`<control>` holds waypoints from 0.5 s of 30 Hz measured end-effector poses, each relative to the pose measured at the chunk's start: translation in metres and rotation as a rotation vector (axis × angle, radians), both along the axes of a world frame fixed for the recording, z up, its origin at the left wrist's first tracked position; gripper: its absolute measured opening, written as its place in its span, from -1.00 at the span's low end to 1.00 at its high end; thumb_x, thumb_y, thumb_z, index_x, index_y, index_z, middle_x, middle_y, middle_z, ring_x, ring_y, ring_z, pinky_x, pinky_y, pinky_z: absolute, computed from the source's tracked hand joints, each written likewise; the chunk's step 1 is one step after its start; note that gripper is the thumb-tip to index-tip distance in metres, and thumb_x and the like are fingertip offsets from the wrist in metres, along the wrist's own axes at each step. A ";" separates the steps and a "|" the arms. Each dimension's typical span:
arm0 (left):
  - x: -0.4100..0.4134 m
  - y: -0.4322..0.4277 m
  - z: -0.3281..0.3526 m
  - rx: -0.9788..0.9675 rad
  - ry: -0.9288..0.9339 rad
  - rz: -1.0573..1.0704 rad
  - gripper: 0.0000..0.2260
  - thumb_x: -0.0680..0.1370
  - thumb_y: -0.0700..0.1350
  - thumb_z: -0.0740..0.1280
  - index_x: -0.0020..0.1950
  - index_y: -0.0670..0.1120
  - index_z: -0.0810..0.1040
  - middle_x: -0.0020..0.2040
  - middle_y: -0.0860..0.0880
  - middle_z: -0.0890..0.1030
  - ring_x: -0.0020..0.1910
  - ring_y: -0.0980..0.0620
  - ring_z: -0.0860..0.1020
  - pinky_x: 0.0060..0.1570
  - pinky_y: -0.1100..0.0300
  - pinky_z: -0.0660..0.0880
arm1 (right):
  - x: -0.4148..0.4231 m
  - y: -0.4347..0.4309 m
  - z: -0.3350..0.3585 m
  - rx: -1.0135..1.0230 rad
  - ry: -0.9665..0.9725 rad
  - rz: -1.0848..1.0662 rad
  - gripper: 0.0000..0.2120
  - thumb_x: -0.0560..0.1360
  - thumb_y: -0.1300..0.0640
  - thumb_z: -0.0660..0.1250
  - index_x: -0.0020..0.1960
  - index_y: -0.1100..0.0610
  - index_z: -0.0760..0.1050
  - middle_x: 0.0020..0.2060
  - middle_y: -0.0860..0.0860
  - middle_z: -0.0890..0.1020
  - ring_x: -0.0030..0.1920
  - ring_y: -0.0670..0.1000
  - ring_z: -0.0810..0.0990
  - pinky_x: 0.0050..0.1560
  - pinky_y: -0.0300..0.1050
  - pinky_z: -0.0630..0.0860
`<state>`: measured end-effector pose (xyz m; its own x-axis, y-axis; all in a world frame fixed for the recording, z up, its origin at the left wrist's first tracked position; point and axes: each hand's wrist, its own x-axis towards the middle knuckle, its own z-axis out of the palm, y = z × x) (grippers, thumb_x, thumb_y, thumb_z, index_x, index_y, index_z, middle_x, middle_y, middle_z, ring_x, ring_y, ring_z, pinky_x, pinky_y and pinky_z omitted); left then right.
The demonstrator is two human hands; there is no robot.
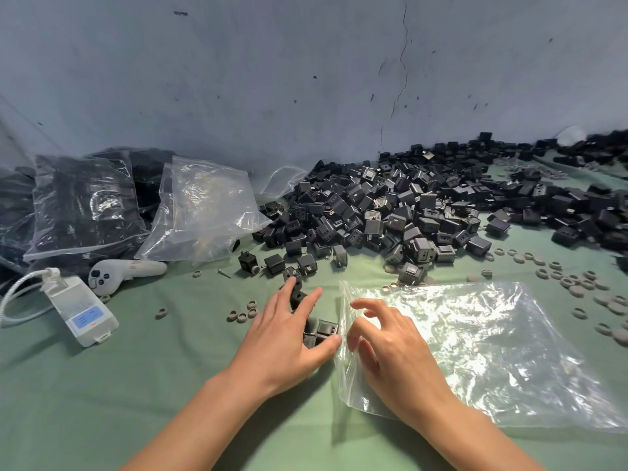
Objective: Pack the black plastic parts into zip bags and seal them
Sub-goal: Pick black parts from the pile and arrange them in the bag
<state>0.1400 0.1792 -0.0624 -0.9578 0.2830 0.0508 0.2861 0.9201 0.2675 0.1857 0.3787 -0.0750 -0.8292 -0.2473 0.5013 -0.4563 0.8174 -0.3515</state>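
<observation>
Herding the light, hard black parts (324, 329) near centre is done with the left hand (289, 338) spread; the floppy, slippery bag (492, 351) is best pinched at its mouth, under the right hand (390, 348), grip unclear.

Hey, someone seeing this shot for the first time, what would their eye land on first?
Most likely the sprawling heap of black plastic parts along the wall, centre to far right. Next, in the foreground, the left hand spread over a small cluster of parts while the right hand touches the mouth of an empty clear zip bag. Filled bags are piled at far left.
</observation>
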 end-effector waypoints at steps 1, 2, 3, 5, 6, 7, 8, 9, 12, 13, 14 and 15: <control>-0.003 0.001 0.000 -0.023 0.003 -0.014 -0.26 0.42 0.53 0.06 0.54 0.35 -0.04 0.63 0.11 -0.12 0.60 0.02 0.00 0.51 -0.05 0.08 | 0.000 0.000 0.000 -0.001 0.000 -0.002 -0.87 0.48 0.20 0.37 -0.13 0.01 0.46 0.25 0.00 0.54 0.16 0.02 0.57 0.08 -0.11 0.50; -0.005 0.001 0.001 -0.042 0.002 -0.028 -0.30 0.43 0.51 0.07 0.53 0.35 0.04 0.63 0.10 -0.08 0.59 0.03 0.05 0.50 -0.05 0.09 | 0.000 0.000 0.000 -0.002 -0.002 -0.003 -0.86 0.47 0.21 0.38 -0.13 0.01 0.47 0.25 0.01 0.54 0.15 0.02 0.57 0.08 -0.10 0.51; -0.008 0.002 0.002 -0.063 -0.001 -0.044 -0.35 0.43 0.49 0.08 0.49 0.35 0.15 0.63 0.09 -0.03 0.57 0.02 0.10 0.48 -0.05 0.11 | 0.000 0.000 0.000 -0.002 -0.003 -0.004 -0.86 0.47 0.22 0.39 -0.13 0.01 0.47 0.25 0.01 0.54 0.15 0.02 0.57 0.08 -0.10 0.51; -0.010 0.004 0.006 -0.109 0.016 -0.068 -0.43 0.41 0.48 0.10 0.37 0.32 0.33 0.61 0.06 0.06 0.50 -0.02 0.23 0.42 -0.04 0.18 | 0.001 0.000 0.000 0.005 -0.006 -0.007 -0.88 0.47 0.22 0.38 -0.12 0.02 0.48 0.25 0.00 0.54 0.15 0.02 0.57 0.09 -0.10 0.51; -0.011 0.004 0.007 -0.130 0.037 -0.078 -0.45 0.40 0.46 0.11 0.33 0.30 0.38 0.59 0.05 0.11 0.46 -0.03 0.28 0.38 -0.02 0.22 | 0.001 0.000 0.000 0.004 -0.008 -0.008 -0.88 0.47 0.22 0.38 -0.12 0.03 0.49 0.25 0.00 0.54 0.15 0.02 0.57 0.09 -0.08 0.52; -0.011 0.004 0.007 -0.145 0.055 -0.085 -0.46 0.39 0.46 0.11 0.30 0.29 0.40 0.57 0.05 0.15 0.43 -0.03 0.31 0.35 0.00 0.26 | 0.001 0.000 0.000 0.001 -0.009 -0.009 -0.87 0.47 0.22 0.39 -0.12 0.03 0.49 0.25 0.01 0.54 0.15 0.03 0.57 0.08 -0.06 0.53; -0.010 0.005 0.007 -0.151 0.065 -0.088 -0.46 0.38 0.45 0.11 0.29 0.28 0.41 0.54 0.05 0.19 0.41 -0.03 0.33 0.33 0.00 0.29 | 0.000 0.000 0.000 -0.004 -0.009 -0.011 -0.87 0.47 0.23 0.40 -0.12 0.03 0.49 0.25 0.01 0.54 0.15 0.03 0.58 0.08 -0.04 0.54; -0.011 0.005 0.007 -0.152 0.069 -0.087 -0.46 0.38 0.45 0.11 0.28 0.27 0.42 0.52 0.04 0.22 0.39 -0.03 0.34 0.32 0.00 0.32 | 0.000 0.000 0.000 -0.009 -0.008 -0.013 -0.87 0.47 0.23 0.40 -0.12 0.03 0.49 0.25 0.01 0.54 0.14 0.04 0.58 0.07 -0.04 0.55; -0.012 0.006 0.007 -0.163 0.083 -0.068 -0.47 0.41 0.46 0.10 0.27 0.24 0.43 0.46 0.02 0.29 0.35 -0.03 0.38 0.22 0.00 0.40 | 0.001 0.001 0.002 -0.016 0.010 -0.014 -0.95 0.49 0.17 0.32 -0.13 0.03 0.49 0.25 0.01 0.54 0.12 0.04 0.58 0.07 -0.04 0.55; -0.014 0.005 0.006 -0.169 0.093 -0.058 -0.47 0.42 0.46 0.10 0.26 0.24 0.43 0.45 0.01 0.30 0.35 -0.04 0.39 0.18 -0.01 0.42 | 0.002 0.001 0.002 -0.016 0.012 -0.016 -0.96 0.49 0.15 0.30 -0.13 0.04 0.49 0.24 0.01 0.54 0.12 0.04 0.59 0.07 -0.04 0.56; -0.015 0.004 0.005 -0.175 0.103 -0.048 -0.47 0.42 0.47 0.10 0.25 0.23 0.43 0.44 0.01 0.30 0.33 -0.04 0.41 0.14 -0.01 0.45 | 0.002 0.001 0.002 -0.016 0.009 -0.018 -0.97 0.49 0.14 0.29 -0.13 0.03 0.49 0.25 0.01 0.54 0.11 0.03 0.59 0.08 -0.06 0.56; -0.017 0.003 0.005 -0.182 0.118 -0.042 -0.48 0.43 0.48 0.09 0.24 0.22 0.43 0.43 0.01 0.30 0.31 -0.04 0.44 0.10 0.00 0.48 | 0.002 0.002 0.003 -0.014 0.004 -0.021 -0.97 0.48 0.13 0.30 -0.13 0.03 0.50 0.25 0.01 0.54 0.11 0.02 0.59 0.10 -0.08 0.56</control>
